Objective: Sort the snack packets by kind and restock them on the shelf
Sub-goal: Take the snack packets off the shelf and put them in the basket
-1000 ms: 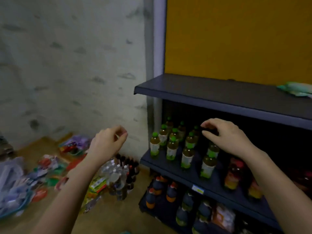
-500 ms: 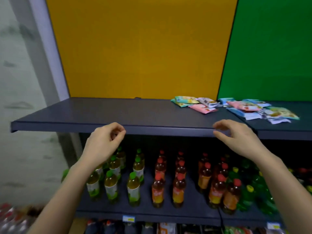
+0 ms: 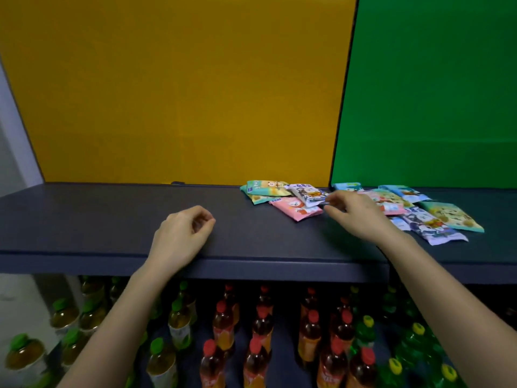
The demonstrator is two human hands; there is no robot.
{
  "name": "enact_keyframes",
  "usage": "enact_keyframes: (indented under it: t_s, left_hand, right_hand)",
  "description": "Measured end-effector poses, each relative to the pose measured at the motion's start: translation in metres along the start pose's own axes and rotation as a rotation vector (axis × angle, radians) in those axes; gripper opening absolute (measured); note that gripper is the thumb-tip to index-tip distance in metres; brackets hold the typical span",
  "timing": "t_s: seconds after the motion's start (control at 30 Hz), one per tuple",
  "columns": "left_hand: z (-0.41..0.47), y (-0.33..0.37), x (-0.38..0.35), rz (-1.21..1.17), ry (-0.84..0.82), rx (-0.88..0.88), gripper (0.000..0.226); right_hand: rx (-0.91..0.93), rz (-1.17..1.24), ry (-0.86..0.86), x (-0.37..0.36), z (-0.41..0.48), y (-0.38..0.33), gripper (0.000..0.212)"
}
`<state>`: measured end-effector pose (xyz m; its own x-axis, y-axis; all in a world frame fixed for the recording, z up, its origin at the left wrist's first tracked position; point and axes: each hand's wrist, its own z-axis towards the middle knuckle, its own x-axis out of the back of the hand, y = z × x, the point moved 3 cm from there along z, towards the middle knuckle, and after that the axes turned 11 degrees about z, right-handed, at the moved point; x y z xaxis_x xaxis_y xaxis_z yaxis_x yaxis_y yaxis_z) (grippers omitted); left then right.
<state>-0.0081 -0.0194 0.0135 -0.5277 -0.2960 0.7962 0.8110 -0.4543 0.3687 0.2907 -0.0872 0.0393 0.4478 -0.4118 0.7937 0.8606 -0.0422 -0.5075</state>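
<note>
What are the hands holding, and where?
The right hand pinches the white packet by its right end with its fingers. The left hand holds nothing.

The view swings up from the floor and the bottles [image 3: 263, 331] to the top shelf [image 3: 84, 219]. The left hand [image 3: 181, 236], earlier below the shelf edge, now sits over the shelf's front, loosely curled. The right hand [image 3: 355, 214] moves from the edge to the packets [image 3: 436, 219], its fingertips at the white packet [image 3: 307, 193]; whether they pinch it is unclear.
</note>
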Motion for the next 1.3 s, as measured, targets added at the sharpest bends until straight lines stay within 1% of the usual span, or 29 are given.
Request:
enact_keyframes:
  t_s: [0.1,0.17,0.23,0.33,0.4,0.5,0.53,0.6,0.63,0.67,0.77,0.83,0.9,0.97,1.0,1.03,1.13,1.2,1.3]
  left_hand:
    - [0.037,0.009,-0.014,0.009,-0.077,0.007,0.008]
    - [0.065,0.013,-0.029,-0.020,-0.159,0.011,0.010]
    - [0.087,0.014,-0.046,-0.097,-0.252,0.054,0.018]
    - [0.115,0.020,-0.072,-0.200,-0.357,0.116,0.029]
    - [0.129,0.026,-0.088,-0.226,-0.402,0.152,0.037]
    - [0.148,0.035,-0.110,-0.306,-0.404,0.237,0.049]
    - [0.154,0.038,-0.116,-0.337,-0.400,0.275,0.057]
    - [0.165,0.041,-0.126,-0.350,-0.388,0.358,0.081]
    - [0.169,0.042,-0.130,-0.342,-0.376,0.392,0.089]
    - [0.172,0.044,-0.134,-0.338,-0.361,0.419,0.092]
    - [0.181,0.047,-0.141,-0.339,-0.307,0.477,0.091]
    - [0.185,0.048,-0.143,-0.385,-0.300,0.507,0.084]
    - [0.189,0.045,-0.146,-0.487,-0.295,0.523,0.069]
    - [0.190,0.044,-0.147,-0.632,-0.276,0.517,0.042]
    - [0.189,0.044,-0.145,-0.708,-0.254,0.504,0.032]
    - [0.187,0.044,-0.141,-0.782,-0.224,0.490,0.026]
    - [0.180,0.045,-0.120,-0.973,-0.100,0.477,0.018]
    - [0.173,0.041,-0.101,-1.080,-0.056,0.497,0.014]
    - [0.150,0.027,-0.062,-1.154,0.023,0.473,0.025]
  right_hand:
    - [-0.079,-0.036,-0.034,-0.012,0.045,0.002,0.042]
    - [-0.156,-0.081,-0.055,-0.021,0.069,0.007,0.046]
    - [-0.240,-0.106,-0.089,-0.029,0.082,0.011,0.055]
    - [-0.349,-0.120,-0.196,-0.041,0.097,0.022,0.069]
    - [-0.367,-0.061,-0.215,-0.043,0.102,0.027,0.065]
    - [-0.401,0.135,-0.176,-0.037,0.107,0.034,0.055]
    - [-0.406,0.174,-0.148,-0.034,0.107,0.035,0.050]
    - [-0.399,0.238,-0.104,-0.032,0.109,0.041,0.049]
    - [-0.392,0.276,-0.094,-0.033,0.108,0.045,0.046]
    - [-0.380,0.314,-0.082,-0.035,0.107,0.048,0.042]
    - [-0.360,0.430,-0.038,-0.036,0.101,0.055,0.033]
    - [-0.338,0.453,-0.002,-0.036,0.100,0.056,0.029]
    - [-0.315,0.459,0.029,-0.037,0.099,0.057,0.029]
    - [-0.296,0.493,0.052,-0.040,0.098,0.057,0.029]
    - [-0.282,0.514,0.062,-0.040,0.097,0.055,0.028]
    - [-0.273,0.529,0.067,-0.041,0.097,0.053,0.026]
    - [-0.263,0.582,0.091,-0.041,0.098,0.049,0.030]
    - [-0.257,0.665,0.087,-0.040,0.097,0.043,0.027]
    - [-0.207,0.829,0.041,-0.039,0.090,0.019,0.024]
